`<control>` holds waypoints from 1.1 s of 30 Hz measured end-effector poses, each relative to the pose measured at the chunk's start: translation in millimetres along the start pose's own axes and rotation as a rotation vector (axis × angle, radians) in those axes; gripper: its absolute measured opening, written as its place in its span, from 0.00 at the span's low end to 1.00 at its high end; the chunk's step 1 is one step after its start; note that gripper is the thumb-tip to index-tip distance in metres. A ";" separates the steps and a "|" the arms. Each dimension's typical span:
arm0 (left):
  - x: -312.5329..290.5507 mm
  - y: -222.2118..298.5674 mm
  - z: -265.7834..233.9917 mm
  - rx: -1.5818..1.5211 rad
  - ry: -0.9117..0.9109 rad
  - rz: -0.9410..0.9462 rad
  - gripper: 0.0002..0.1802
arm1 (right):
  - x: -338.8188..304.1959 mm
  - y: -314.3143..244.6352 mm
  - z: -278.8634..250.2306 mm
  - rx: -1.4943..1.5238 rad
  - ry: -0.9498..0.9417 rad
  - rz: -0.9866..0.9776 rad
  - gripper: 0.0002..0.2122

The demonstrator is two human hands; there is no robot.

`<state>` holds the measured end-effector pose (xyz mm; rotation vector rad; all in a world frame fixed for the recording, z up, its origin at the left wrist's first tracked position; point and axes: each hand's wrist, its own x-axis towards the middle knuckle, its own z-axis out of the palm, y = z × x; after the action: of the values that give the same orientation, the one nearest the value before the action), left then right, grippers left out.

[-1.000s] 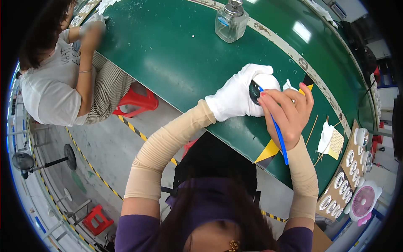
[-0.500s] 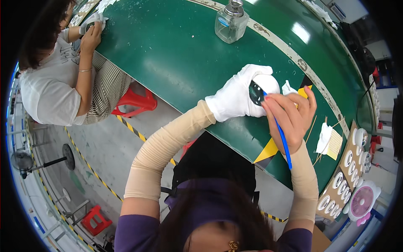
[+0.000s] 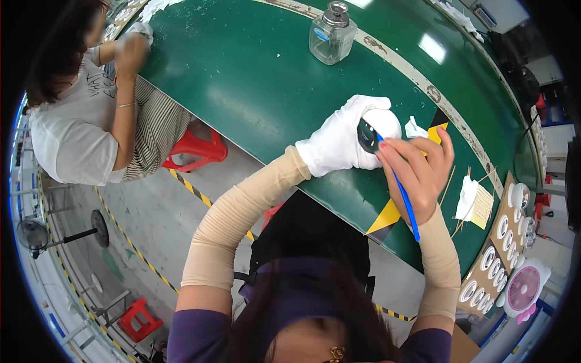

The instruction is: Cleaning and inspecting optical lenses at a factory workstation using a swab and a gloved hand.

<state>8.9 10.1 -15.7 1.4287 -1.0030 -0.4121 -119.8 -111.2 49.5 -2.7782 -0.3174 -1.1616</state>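
Note:
My left hand [image 3: 340, 138], in a white glove, is closed around a round white piece [image 3: 384, 123] with a glossy black disc-like face [image 3: 367, 135]. Its exact kind I cannot make out. Bare and pinching, my right hand [image 3: 422, 175] holds a slim blue stick-like tool [image 3: 407, 202]. The tool's upper end meets the black face, while its lower end points back over my right wrist. Both hands are above the green table [image 3: 254, 91], close together. Just beyond my right fingers lies a crumpled white tissue [image 3: 415, 128].
A glass bottle with a metal top [image 3: 332, 35] stands at the far side. To the right are thin wooden sticks [image 3: 448, 186], a yellowish pad [image 3: 482, 207], a board of white ring-shaped parts [image 3: 488, 259] and a pink fan [image 3: 524, 289]. A co-worker [image 3: 78, 133] sits at left.
The held piece has turned slightly in my left hand, and the blue tool has shifted a little with my right hand. The co-worker's hands have moved slightly.

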 end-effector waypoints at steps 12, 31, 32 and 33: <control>-2.1 -1.7 -1.3 0.096 -0.024 0.055 0.47 | 3.5 0.6 3.3 0.038 -0.003 0.004 0.11; -1.0 6.9 -2.6 0.052 -0.036 -0.022 0.48 | 14.1 -3.6 -13.8 0.686 0.011 0.440 0.07; -2.4 7.4 -3.5 0.058 -0.031 -0.016 0.48 | 11.2 -9.9 -29.3 0.801 -0.106 0.662 0.09; -4.9 8.4 -4.7 0.092 -0.018 -0.011 0.50 | 7.8 -17.4 -40.8 0.912 -0.228 0.885 0.11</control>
<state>7.2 18.2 -8.7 1.5156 -1.0399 -0.3915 -146.7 -100.6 84.0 -1.8486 0.2931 -0.3282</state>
